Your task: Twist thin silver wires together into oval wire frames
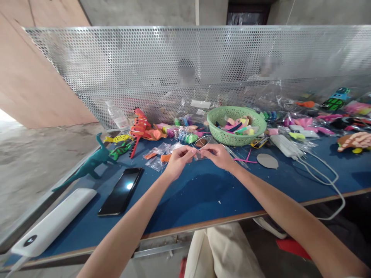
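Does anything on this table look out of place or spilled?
Nothing looks plainly spilled or broken. One slight oddity: a small white scrap lies alone on the blue tabletop, like stray litter, away from the green basket.

A black phone (117,197) lies flat; a white power bank (58,220) lies nearby.

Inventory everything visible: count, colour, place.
Table: one, blue, foreground
Screen: one, silver, behind table
Basket: one, green, back centre
Bottle: one, clear, back left
Spiky figure: one, red-orange, back left
Dinosaur: one, teal, left edge
Phone: one, black, front left
Power bank: one, white, front-left corner
Oval disc: one, grey, centre-right
Corded block: one, white, right
Small figures, bags: uncountable, mixed colours, along back
Thin strand: count unclear, pale, centre, held
Left hand, right hand: two, bare, centre
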`<state>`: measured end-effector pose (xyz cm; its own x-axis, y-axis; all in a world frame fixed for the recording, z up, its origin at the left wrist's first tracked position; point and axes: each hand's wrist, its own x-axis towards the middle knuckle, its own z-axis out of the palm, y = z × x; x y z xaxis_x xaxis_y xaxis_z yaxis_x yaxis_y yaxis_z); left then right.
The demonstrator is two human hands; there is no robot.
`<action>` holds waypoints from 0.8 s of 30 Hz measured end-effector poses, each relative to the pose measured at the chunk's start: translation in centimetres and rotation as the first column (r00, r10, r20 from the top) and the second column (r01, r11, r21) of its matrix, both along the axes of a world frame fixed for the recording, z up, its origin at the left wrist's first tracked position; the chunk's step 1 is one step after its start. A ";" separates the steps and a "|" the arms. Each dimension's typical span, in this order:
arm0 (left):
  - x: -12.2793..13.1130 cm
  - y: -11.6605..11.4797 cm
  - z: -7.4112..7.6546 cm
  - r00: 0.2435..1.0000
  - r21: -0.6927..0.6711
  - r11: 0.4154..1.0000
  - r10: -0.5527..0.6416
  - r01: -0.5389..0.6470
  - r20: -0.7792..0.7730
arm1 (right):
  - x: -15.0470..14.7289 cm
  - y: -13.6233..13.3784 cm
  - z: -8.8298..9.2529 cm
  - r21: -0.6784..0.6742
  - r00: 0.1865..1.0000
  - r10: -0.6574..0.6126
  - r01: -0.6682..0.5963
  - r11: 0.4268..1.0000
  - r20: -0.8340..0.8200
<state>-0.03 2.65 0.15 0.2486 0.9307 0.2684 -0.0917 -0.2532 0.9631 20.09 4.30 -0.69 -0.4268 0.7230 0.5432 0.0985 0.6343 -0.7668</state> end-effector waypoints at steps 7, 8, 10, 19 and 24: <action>0.3 0.1 -0.4 0.995 -0.035 0.999 0.038 -0.035 0.092 | 0.1 -0.2 0.5 0.023 0.998 0.001 -0.002 1.000 0.056; 0.3 0.1 -0.4 0.994 -0.040 0.998 0.041 -0.038 0.099 | 0.1 -0.2 0.5 0.032 0.998 -0.001 -0.001 0.999 0.059; 0.4 0.1 -0.5 0.992 -0.061 0.998 0.039 -0.032 0.122 | 0.1 -0.2 0.6 0.042 0.998 -0.004 0.002 0.999 0.059; 0.0 0.0 -0.5 0.999 0.041 0.999 0.015 -0.013 -0.035 | -0.2 0.1 -0.2 -0.090 1.000 0.025 -0.026 0.996 -0.012; -0.3 -0.2 -0.1 0.961 0.220 0.975 0.095 -0.037 -0.261 | -0.1 0.5 -0.5 -0.113 1.000 -0.024 0.024 0.993 0.008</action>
